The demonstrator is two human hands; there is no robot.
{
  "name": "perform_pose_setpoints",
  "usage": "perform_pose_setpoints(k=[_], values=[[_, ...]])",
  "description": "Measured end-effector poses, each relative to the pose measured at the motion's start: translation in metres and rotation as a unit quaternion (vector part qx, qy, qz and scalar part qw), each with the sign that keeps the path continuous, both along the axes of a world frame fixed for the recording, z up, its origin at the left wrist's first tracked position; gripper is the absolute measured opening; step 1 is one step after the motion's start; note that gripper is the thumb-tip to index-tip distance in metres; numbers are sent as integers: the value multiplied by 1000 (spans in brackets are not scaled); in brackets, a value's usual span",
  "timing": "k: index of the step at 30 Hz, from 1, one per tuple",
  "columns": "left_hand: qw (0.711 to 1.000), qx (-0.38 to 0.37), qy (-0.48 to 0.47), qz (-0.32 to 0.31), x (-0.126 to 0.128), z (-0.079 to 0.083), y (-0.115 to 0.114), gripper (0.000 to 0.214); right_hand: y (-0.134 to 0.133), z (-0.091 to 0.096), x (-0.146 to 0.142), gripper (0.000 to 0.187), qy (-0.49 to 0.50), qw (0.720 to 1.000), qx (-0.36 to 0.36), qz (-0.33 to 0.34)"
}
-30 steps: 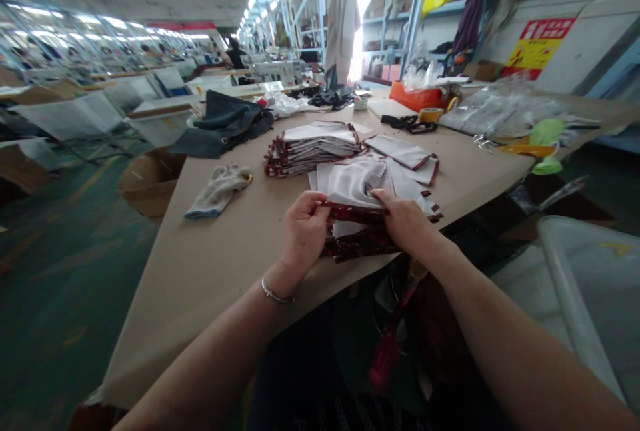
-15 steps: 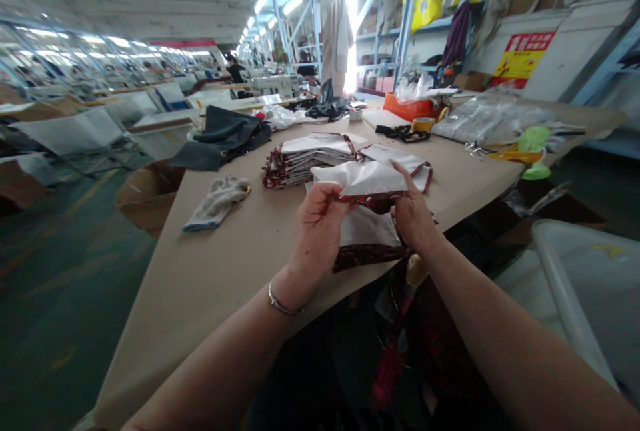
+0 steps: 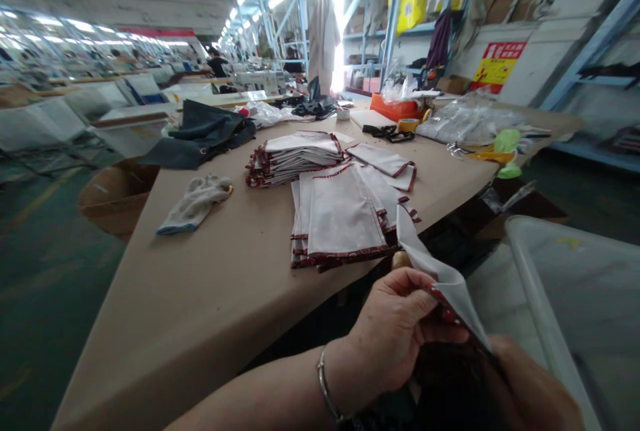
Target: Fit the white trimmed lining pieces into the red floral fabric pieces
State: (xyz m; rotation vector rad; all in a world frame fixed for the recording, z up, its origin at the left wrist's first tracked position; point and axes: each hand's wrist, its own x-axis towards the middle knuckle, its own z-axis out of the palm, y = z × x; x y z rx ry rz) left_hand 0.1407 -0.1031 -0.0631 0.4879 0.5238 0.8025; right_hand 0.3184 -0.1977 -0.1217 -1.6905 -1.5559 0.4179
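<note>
My left hand (image 3: pixel 395 331) pinches the dark red patterned edge of a white fabric piece (image 3: pixel 453 284), off the table's front edge at the lower right. My right hand (image 3: pixel 530 384), blurred, is closed at the lower end of that same piece; its fingertips are partly hidden. On the table, a loose spread of white fabric pieces with red trim (image 3: pixel 343 214) lies close to the edge. Behind it stands a neat stack of similar pieces (image 3: pixel 295 154), with another piece (image 3: pixel 383 161) to its right.
A white glove (image 3: pixel 197 201) and dark folded cloth (image 3: pixel 205 131) lie on the brown table (image 3: pixel 215 291). A clear plastic bin (image 3: pixel 575 298) stands at my right, a cardboard box (image 3: pixel 113 198) beyond the left edge. Plastic bags (image 3: pixel 460 121) and tape (image 3: pixel 407 125) sit farther back.
Both hands have moved from above the loose pile down and right, off the table edge, carrying one fabric piece. The pile now shows uncovered. The view has shifted slightly right.
</note>
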Motion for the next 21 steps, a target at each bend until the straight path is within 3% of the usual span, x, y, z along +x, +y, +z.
perform_pose_setpoints(k=[2,3,5,7,8,10,12,15,18,21], values=[[996,8,82,-18,7,-24,0,29,-7,-7,-9,14,169,984,-54,2],[990,21,135,-26,9,-35,-1,27,-9,-6,-14,18,278,956,-87,-24],[974,39,211,-68,7,-51,-3,24,-10,2,-22,22,501,849,-151,-74],[971,18,199,-134,0,-56,-4,25,-9,14,-26,22,655,723,-209,-65],[974,-3,167,-155,-4,-53,-2,24,-7,20,-27,20,697,677,-234,-35],[986,-41,88,-136,-14,-41,9,23,4,32,-29,21,729,630,-264,36],[995,-49,34,-75,-21,-27,26,20,30,43,-30,29,727,634,-250,84],[998,-51,15,18,-22,-20,50,12,92,51,-32,32,689,693,-195,86],[989,-87,47,111,-13,-34,60,8,154,37,-33,19,613,768,-170,71],[974,-96,99,180,-2,-59,60,8,178,2,-37,18,517,838,-165,61]])
